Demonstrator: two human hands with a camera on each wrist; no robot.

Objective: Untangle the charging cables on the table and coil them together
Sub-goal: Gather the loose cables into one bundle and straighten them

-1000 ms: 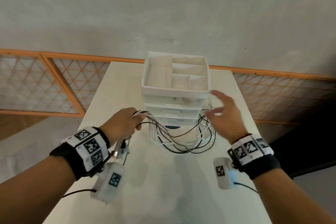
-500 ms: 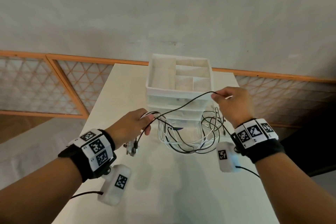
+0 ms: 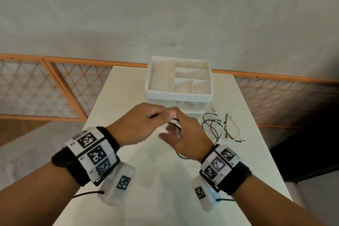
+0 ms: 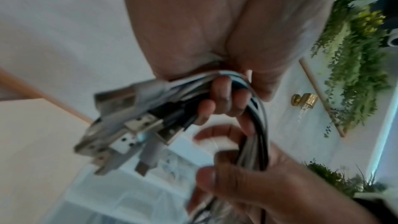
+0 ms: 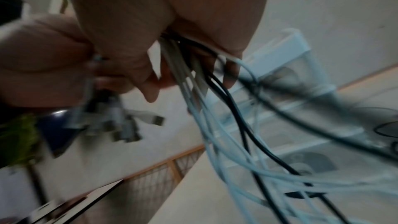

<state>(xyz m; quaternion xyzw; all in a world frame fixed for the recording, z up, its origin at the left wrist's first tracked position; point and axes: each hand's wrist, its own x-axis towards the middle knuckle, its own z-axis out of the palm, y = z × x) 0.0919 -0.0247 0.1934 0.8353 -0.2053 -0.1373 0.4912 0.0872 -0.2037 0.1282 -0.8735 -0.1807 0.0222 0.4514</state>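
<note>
Both my hands meet above the white table point(image 3: 139, 207), right in front of the white drawer organizer point(image 3: 178, 95). My left hand point(image 3: 139, 126) is curled tight around the bundle of charging cables point(image 4: 256, 113), black and white strands gathered together in my fist. The USB plugs point(image 4: 131, 129) stick out past my fingers point(image 4: 217, 96) in a cluster, hanging free in the air. My right hand point(image 3: 185, 137) sits just beside the left, touching it, fingers curled round the same strands a little further along; in the right wrist view the cables stream out from under my palm, pale ones and black ones mixed. The loose cable ends point(image 3: 220, 128) trail off to the right and lie in tangled loops on the table, just beside the organizer's base. The organizer's top tray shows several open compartments. The wrist views are blurred.
</note>
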